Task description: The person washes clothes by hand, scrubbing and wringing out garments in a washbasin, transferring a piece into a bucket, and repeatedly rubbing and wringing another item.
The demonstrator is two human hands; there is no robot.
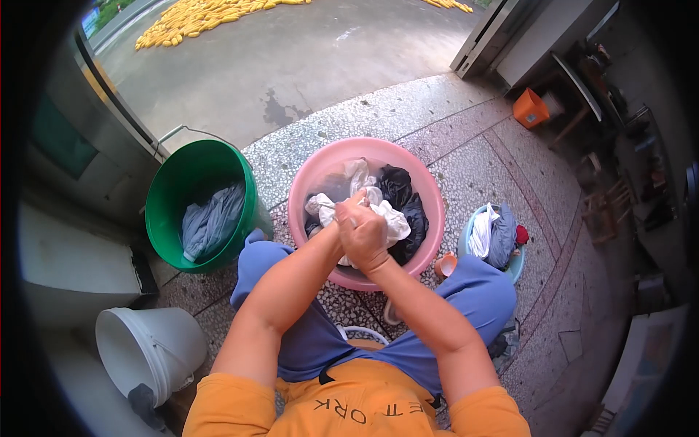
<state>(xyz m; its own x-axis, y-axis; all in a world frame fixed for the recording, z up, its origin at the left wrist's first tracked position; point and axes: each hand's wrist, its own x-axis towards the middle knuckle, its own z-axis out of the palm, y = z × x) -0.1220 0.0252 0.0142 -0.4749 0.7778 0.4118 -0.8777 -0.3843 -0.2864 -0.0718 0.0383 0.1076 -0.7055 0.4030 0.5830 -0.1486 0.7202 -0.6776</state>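
A pink basin [301, 231] stands on the floor between my knees, with wet-looking laundry in it. My left hand [352, 204] and my right hand [364, 234] are pressed together over its middle, both closed on a white cloth [393, 221]. White fabric bulges out on either side of my fists. The right hand covers much of the left one, so its fingers are partly hidden. Black garments [415, 222] lie at the basin's right side, touching the white cloth. Cloudy water shows near the far left of the basin.
At left stands a green bucket [160, 231] holding a grey-blue garment [214, 221]. A white bucket [120, 346] tilts nearer to me. To the right are a light-blue basin [518, 266] of clothes and an orange cup [445, 265]. An orange bin [530, 109] sits farther back; corn [211, 16] lies outside.
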